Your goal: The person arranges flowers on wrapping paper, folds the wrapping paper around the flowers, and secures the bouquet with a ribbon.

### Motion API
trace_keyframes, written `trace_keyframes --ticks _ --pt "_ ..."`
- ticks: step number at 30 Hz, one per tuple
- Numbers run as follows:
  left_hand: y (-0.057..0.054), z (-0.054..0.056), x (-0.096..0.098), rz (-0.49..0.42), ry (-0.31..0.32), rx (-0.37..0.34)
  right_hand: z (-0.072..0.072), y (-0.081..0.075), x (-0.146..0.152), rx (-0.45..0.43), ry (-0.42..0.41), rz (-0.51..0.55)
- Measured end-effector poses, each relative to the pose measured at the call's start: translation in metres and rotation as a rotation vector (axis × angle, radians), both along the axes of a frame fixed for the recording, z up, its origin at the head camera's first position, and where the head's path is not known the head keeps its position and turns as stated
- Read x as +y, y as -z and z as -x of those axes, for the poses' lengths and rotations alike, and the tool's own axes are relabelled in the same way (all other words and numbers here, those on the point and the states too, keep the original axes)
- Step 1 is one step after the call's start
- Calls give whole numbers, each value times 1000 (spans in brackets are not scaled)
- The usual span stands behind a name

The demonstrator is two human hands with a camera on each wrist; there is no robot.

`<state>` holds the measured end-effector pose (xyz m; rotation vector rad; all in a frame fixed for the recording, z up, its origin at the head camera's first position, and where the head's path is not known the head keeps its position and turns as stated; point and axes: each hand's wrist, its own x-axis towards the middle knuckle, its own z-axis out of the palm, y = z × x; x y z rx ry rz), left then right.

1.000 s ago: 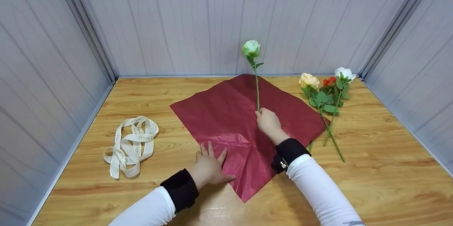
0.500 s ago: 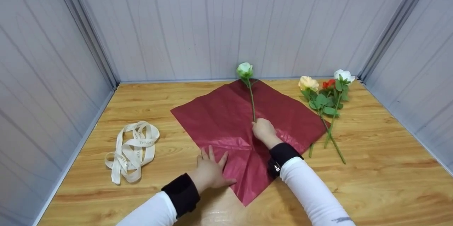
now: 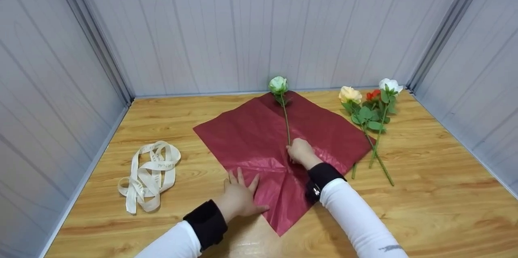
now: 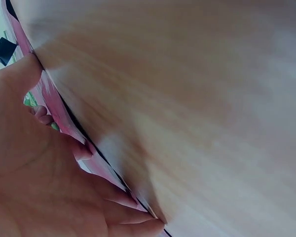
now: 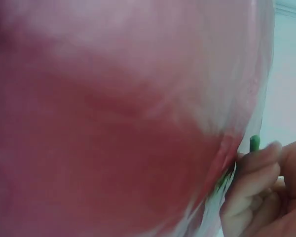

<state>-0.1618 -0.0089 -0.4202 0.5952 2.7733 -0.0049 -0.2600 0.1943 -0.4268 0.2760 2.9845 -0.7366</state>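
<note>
A dark red sheet of wrapping paper [image 3: 251, 128] lies cornerwise on the table. Over its middle my right hand [image 3: 301, 152] grips the green stem of a pale green-white artificial rose [image 3: 278, 85], whose head points to the back wall. In the right wrist view the stem's cut end [image 5: 255, 143] pokes out above the curled fingers [image 5: 251, 187]. My left hand [image 3: 239, 196] rests with spread fingers on the paper's lower left edge. The left wrist view shows its palm and fingers [image 4: 133, 212] along that edge.
A loose cream ribbon [image 3: 151, 175] with printed letters lies on the left. At the right are a peach rose [image 3: 350, 94], a red flower [image 3: 373, 95] and a white rose [image 3: 391, 85], their stems crossing by the paper's right corner. Panel walls [image 3: 210, 27] enclose the wooden table [image 3: 429, 193].
My right hand has lowered the rose and brought it toward me and slightly left, so the flower head has come down to the paper's far corner. The left hand stays in place.
</note>
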Motion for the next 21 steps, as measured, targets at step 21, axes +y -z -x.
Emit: trace_keyframes --ticks 21 --pt "-1 1 0 4 13 -19 -11 -11 5 2 -54 85"
